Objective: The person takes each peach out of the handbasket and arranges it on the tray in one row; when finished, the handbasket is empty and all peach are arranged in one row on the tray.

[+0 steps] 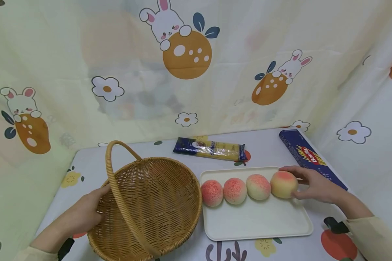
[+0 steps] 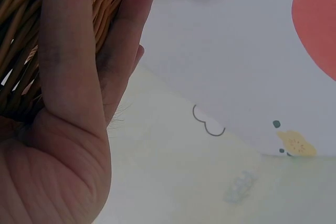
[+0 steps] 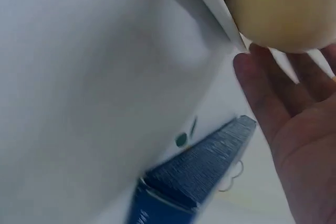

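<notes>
A round wicker basket (image 1: pixel 156 203) with an arched handle stands tilted, its opening facing me, on the left of the table. My left hand (image 1: pixel 85 212) grips its left side; in the left wrist view, fingers (image 2: pixel 73 51) lie against the woven wall. To the basket's right is a cream tray (image 1: pixel 254 224) with a row of peaches: one red-topped (image 1: pixel 212 193), a second red one (image 1: pixel 235 191), a paler one (image 1: pixel 258 187), and a yellow one (image 1: pixel 284 185) at the right end. My right hand (image 1: pixel 317 185) holds this yellow peach between thumb and fingers.
A clear-and-blue pack of spaghetti (image 1: pixel 212 148) lies behind the tray. Along the table's right edge lies a blue pasta box (image 1: pixel 310 156). A patterned curtain (image 1: pixel 134 54) hangs behind the table, and a printed cloth (image 1: pixel 228 250) covers the top.
</notes>
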Demonstrator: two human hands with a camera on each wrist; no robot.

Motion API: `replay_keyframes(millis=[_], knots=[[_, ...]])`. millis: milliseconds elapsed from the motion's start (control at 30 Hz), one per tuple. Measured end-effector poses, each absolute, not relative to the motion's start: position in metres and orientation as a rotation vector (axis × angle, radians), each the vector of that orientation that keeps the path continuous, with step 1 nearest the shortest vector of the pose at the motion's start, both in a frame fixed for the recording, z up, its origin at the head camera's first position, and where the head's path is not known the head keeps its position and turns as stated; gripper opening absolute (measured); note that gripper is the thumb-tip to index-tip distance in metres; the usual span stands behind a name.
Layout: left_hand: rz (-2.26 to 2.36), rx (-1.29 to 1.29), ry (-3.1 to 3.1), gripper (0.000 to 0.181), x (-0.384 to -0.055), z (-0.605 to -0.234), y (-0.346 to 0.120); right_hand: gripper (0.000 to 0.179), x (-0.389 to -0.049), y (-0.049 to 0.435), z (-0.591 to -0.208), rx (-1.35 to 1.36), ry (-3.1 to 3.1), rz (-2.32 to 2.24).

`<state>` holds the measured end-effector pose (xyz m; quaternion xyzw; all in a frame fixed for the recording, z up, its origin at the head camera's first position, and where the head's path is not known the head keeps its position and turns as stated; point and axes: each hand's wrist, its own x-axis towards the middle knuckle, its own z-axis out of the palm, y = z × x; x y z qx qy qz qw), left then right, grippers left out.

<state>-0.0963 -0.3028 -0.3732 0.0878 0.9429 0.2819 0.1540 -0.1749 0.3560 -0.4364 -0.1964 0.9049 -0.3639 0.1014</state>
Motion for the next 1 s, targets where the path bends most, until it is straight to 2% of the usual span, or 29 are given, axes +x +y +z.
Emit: replay_keyframes(millis=[167,600,1000], knots=[[0.805,0.215,2.701,0.087,-0.096,-0.374,-0.304,0.079,-0.173,0.354,-0.431,-0.519,2.652,-1.053],[0.798,0.235,2.759,0.095,-0.092,-0.381,-0.309,0.074,-0.177,0.341,-0.425,-0.462,2.613,-1.057],[0.783,0.321,2.765,0.084,-0.096,-0.381,-0.31,0.077,-0.176,0.341,-0.429,-0.45,2.581,-1.043]])
